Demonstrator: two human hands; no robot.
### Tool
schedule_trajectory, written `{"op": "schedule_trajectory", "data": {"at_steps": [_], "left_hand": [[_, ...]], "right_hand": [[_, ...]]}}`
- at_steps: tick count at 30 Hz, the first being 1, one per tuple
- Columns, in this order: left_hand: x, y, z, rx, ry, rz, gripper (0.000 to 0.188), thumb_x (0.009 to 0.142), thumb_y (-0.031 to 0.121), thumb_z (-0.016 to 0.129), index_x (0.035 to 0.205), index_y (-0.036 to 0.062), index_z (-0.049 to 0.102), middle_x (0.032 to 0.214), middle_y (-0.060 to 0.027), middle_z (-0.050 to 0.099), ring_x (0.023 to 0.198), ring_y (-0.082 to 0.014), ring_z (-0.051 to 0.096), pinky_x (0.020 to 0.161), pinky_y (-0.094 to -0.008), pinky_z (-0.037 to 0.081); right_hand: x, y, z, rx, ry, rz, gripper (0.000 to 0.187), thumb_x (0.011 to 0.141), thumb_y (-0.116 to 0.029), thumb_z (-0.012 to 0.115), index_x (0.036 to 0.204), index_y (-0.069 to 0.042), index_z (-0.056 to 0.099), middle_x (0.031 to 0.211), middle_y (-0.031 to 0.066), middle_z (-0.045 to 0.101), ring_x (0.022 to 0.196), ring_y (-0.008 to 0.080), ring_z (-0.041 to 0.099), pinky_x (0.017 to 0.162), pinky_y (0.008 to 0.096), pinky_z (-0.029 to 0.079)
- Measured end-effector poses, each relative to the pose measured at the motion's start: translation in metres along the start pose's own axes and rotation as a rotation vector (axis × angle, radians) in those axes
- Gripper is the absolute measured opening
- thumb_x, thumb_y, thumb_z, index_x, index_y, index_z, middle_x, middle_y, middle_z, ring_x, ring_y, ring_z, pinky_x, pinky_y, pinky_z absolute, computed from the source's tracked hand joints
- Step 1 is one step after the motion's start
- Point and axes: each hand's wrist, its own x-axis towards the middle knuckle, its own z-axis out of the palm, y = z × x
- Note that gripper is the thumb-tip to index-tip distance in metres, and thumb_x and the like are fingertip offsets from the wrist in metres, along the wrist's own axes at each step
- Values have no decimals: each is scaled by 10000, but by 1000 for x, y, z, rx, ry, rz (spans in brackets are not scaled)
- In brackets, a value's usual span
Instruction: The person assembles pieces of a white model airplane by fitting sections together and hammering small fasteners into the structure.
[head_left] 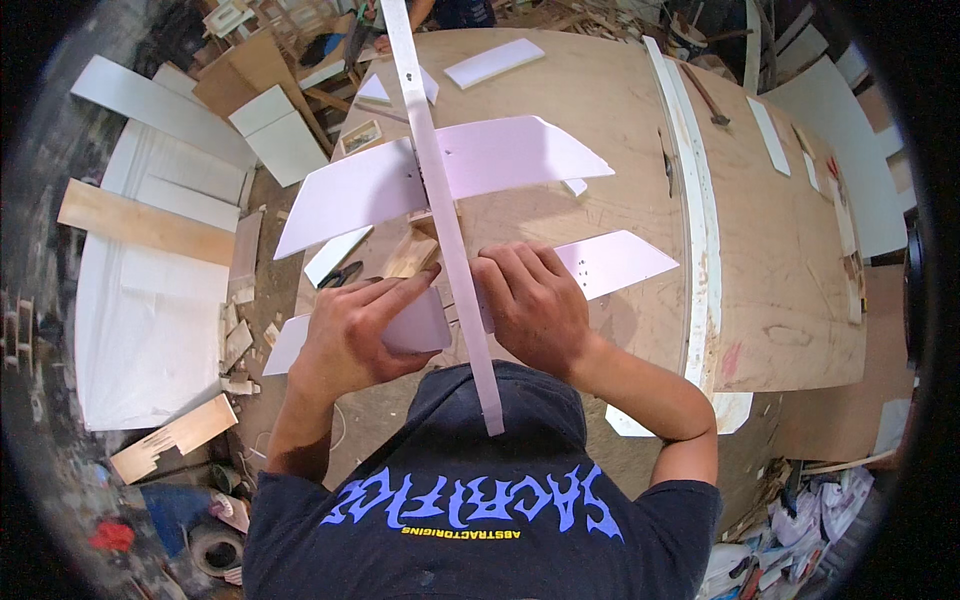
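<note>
A long narrow white strip runs from the top of the view toward my chest. Angled white boards stick out on both sides of it farther away. A nearer pair of boards extends left and right past my hands. My left hand is closed on the white board left of the strip, thumb below and fingers above. Against the strip's right side, my right hand has its fingers curled round the nearer right board. Where these boards meet the strip is partly hidden.
Under the assembly is a wooden worktable, with a long white strip lying across it. A hammer and a loose white board rest farther back. White panels stand at left; scrap and bags lie lower right.
</note>
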Motion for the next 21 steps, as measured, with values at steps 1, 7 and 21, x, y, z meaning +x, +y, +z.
{"op": "schedule_trajectory", "data": {"at_steps": [1, 7, 21], "left_hand": [[0, 1, 0, -6, 7, -2, 842, 579, 248, 940, 1361, 61, 691, 1104, -160, 781, 945, -322, 773, 822, -414, 622], [-9, 6, -2, -12, 11, 25, 775, 592, 277, 959, 1287, 44, 706, 1088, -174, 777, 944, -340, 770, 822, -415, 621], [-30, 16, -14, 22, 56, 69, 749, 616, 326, 963, 1259, 35, 714, 1089, -186, 778, 962, -349, 770, 844, -425, 621]], "right_hand": [[0, -1, -1, 2, -1, 7, 144, 926, -187, 641, 1004, -73, 598, 957, 73, 611, 908, 236, 637, 846, 375, 506], [2, -7, -7, -39, 3, -56, 136, 903, -186, 645, 955, -84, 572, 897, 68, 573, 860, 233, 620, 834, 379, 500], [5, -31, -26, -1, -69, -56, 164, 948, -171, 659, 1019, -48, 576, 967, 112, 640, 891, 273, 654, 889, 396, 492]]}}
